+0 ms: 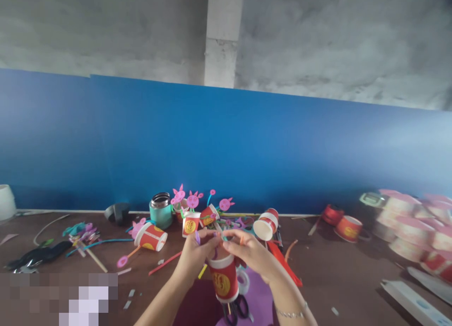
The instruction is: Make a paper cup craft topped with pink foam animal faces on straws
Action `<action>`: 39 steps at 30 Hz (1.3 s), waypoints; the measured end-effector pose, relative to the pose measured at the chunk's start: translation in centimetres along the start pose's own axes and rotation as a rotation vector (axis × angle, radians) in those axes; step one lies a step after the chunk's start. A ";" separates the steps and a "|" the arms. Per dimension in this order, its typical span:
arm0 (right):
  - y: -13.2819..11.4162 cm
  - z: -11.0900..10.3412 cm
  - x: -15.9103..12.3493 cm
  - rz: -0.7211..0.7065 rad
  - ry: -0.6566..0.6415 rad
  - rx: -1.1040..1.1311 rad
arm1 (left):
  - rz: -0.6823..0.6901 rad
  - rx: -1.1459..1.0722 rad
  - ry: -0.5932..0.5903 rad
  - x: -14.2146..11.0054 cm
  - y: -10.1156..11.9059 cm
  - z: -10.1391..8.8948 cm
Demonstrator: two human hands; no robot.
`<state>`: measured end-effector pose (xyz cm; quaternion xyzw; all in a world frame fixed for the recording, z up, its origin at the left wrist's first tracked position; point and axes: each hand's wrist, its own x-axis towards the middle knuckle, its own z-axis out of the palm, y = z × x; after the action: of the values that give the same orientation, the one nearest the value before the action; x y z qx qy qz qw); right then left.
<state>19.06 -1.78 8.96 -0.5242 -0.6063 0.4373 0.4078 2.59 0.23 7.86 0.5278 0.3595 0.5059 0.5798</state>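
Both hands meet at the mouth of a red paper cup (224, 281) with a yellow emblem and white rim. My left hand (201, 248) is closed in a pinch, a purple strand (197, 237) showing at its fingers. My right hand (245, 248) pinches close beside it, with a bit of orange between its fingers. A narrow pale strip (219, 229) stands up between the fingertips, near a small teal tip; which hand grips which piece is hard to tell. Below the cup lie black-handled scissors (242, 307) and a white tape roll (243, 282) on a purple sheet (259, 293).
Behind my hands stands a cup (191, 224) with pink animal-face cutouts. Another cup (151, 236) lies on its side at left, near a teal jar (161, 211). A tipped cup (266, 224) and red strips (284, 262) are at right. Stacked cups (411, 227) stand far right.
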 end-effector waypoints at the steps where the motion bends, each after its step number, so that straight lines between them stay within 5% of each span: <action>1: -0.2 -0.2 -0.1 -0.002 0.014 0.003 | -0.008 -0.013 0.028 0.1 0.1 -0.1; 9: -1.4 0.0 0.4 0.074 0.026 0.164 | 0.031 -0.052 0.074 0.0 1.3 -0.6; 15: -1.7 0.7 0.2 -0.225 0.069 -0.038 | 0.037 0.012 -0.057 0.2 1.0 -0.8; 22: -1.2 1.1 0.0 -0.013 0.003 -0.134 | 0.119 0.082 -0.089 -0.5 1.6 -0.1; 31: -1.0 0.8 0.0 -0.065 -0.078 -0.140 | -0.051 -0.036 -0.116 -0.6 0.6 0.3; 39: -2.2 1.6 -0.7 -0.109 -0.088 -0.085 | 0.165 0.142 -0.010 -0.8 0.5 0.3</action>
<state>16.97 -2.77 10.63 -0.4877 -0.6694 0.4108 0.3812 2.63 -0.66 8.32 0.5978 0.3469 0.5226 0.4992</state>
